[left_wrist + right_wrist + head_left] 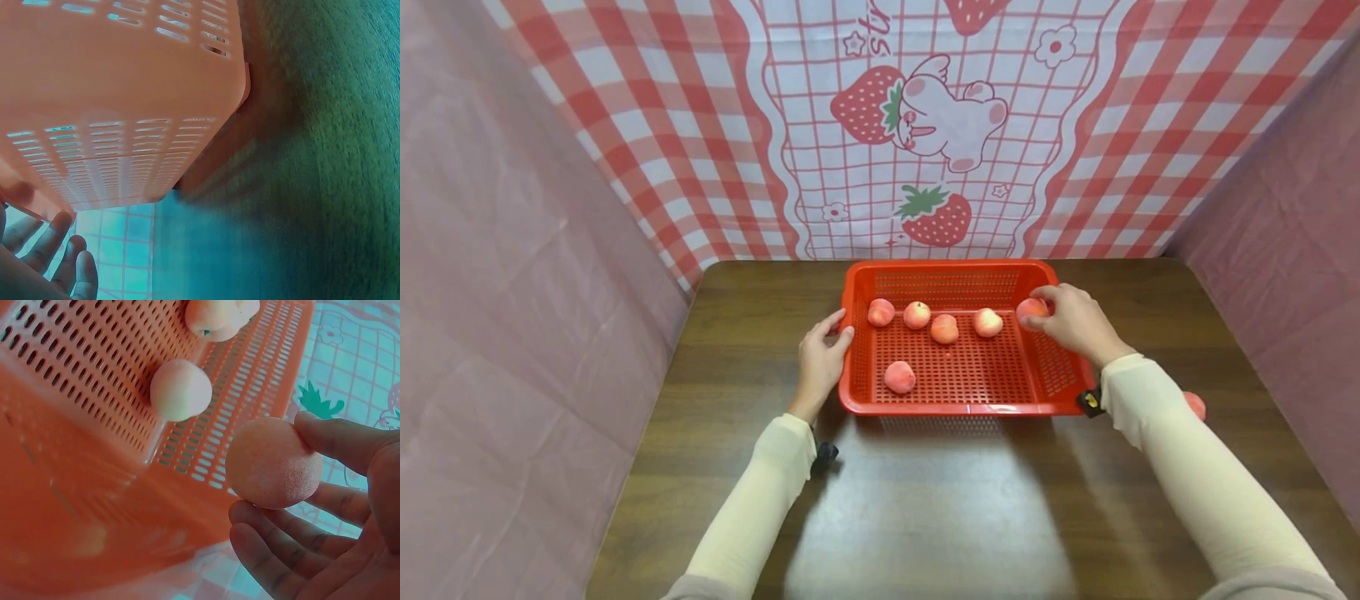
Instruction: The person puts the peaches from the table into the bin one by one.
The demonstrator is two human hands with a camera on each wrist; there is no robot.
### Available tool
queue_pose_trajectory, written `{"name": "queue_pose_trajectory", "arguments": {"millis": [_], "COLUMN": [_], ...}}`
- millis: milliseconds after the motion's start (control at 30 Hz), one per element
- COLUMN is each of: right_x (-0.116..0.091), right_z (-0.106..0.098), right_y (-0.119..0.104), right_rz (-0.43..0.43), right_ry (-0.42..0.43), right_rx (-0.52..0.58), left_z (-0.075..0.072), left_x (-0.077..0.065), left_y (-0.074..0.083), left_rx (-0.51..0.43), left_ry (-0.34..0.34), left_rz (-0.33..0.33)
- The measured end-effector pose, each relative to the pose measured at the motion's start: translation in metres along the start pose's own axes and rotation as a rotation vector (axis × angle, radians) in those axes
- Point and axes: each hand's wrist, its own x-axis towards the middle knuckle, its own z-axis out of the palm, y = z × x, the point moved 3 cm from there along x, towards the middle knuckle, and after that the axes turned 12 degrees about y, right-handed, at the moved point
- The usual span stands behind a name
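A red plastic basket [958, 409] with slotted walls sits on the wooden table, and several peaches [944, 329] lie spread over its floor. At its right end, my right hand [1077, 323] pinches another peach [274, 462] between thumb and fingers. That peach is held above the basket's floor, close to the right wall. On the opposite side, my left hand [822, 360] touches the basket's left rim, its fingers [47, 244] mostly extended along the outside in the left wrist view. One more peach [1194, 405] lies on the table to the right, partly hidden by my right sleeve.
The wooden table [925, 508] reaches back to a strawberry-patterned cloth [955, 212]. Pink cloth walls [527, 333] hang at the left and right. A dark wrist device [1089, 402] on my right arm is beside the basket's front right corner.
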Motion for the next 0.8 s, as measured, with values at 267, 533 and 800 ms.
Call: {"name": "queue_pose_trajectory", "arguments": {"millis": [267,533,800], "right_x": [0.0,-0.004,-0.007], "right_z": [0.005,0.012,0.017], "right_y": [-0.008,-0.016,-0.023], "right_rz": [-0.022,-0.024,-0.048], "right_ry": [-0.011,-0.109,-0.134], "right_rx": [0.001,-0.014,-0.035], "left_z": [0.0,0.001,0.0], "left_x": [0.0,0.0,0.0], "left_y": [-0.002,-0.002,-0.003], "left_rx": [-0.015,-0.012,-0.023], "left_ry": [-0.001,-0.003,-0.013], "left_rz": [-0.003,-0.005,-0.024]}}
